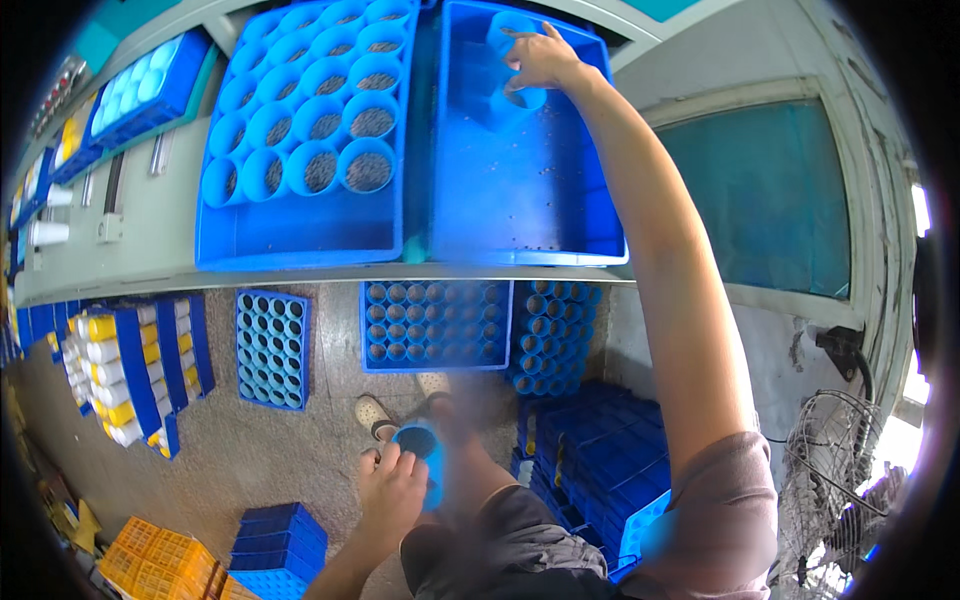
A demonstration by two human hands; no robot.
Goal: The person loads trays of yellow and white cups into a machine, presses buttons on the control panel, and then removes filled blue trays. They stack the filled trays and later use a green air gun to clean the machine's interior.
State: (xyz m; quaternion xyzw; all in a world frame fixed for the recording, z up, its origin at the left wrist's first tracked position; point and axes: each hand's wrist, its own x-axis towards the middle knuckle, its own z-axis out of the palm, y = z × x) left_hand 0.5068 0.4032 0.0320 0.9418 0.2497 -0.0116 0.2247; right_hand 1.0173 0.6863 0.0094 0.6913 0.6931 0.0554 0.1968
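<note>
Along the far left edge of the grey counter (pixel 150 225) sits a small blue tray of pale cups (pixel 150 85). Beside it, nearer the middle, a large blue tray (pixel 290 240) holds rows of blue cups (pixel 310 110) with dark granular fill; its near strip is bare. Below the counter's front edge, on the floor (pixel 330 440), stand racks of yellow and white tubes (pixel 110 375) at the left, then two blue grids of tubes (pixel 272 348), and stacked yellow crates (pixel 160 560) and blue crates (pixel 280 540) lower down.

The left hand (pixel 392 490) hangs low in front of the person's lap, well below the counter's front edge, fingers wrapped around a blue cup (pixel 425 455), its open mouth tilted up and away.

To the right on the counter a second blue tray (pixel 520 190) is mostly bare apart from scattered dark specks. At its far edge the right hand (pixel 540 62) reaches in, fingers curled over the rims of a few blue cups standing there (pixel 510 90); whether it is pinching one or only touching cannot be told. Past the counter's right edge stands a wire fan (pixel 840 460).
</note>
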